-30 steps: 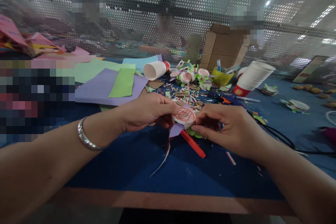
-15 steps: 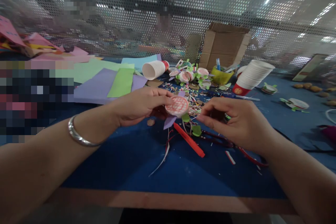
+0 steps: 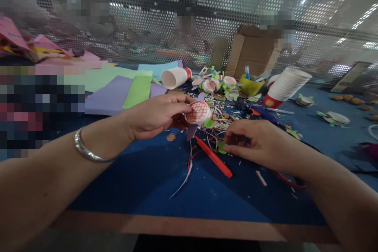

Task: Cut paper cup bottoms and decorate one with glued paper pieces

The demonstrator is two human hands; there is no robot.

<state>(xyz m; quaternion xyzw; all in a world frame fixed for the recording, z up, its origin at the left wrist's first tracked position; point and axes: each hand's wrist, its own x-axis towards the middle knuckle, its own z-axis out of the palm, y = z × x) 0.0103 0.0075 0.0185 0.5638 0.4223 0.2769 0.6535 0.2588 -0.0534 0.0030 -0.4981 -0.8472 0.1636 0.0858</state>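
My left hand [image 3: 165, 116] is closed on the edge of a small paper turtle [image 3: 197, 112]. Its round white cup-base shell carries a red crosshatch, with purple and green paper pieces sticking out around it. Low over the table, my right hand [image 3: 256, 141] pinches a small green paper piece [image 3: 221, 147] at its edge between thumb and fingers. Between the hands lies a red marker [image 3: 214, 157], slanted on the blue table. Part of a red scissors handle [image 3: 291, 181] shows beneath my right wrist; the rest is hidden.
Several finished paper turtles [image 3: 209, 86] are heaped behind, near paper scraps [image 3: 218, 116]. Stacked paper cups [image 3: 286, 86] lean at right; another cup stack [image 3: 175, 78] lies sideways. Coloured paper sheets [image 3: 109, 92] spread left. A cardboard box [image 3: 254, 53] stands against the perforated screen.
My right hand has come down and slightly closer to the table, reaching the green paper piece. My left hand has tilted the turtle, and its shell pattern faces me more.
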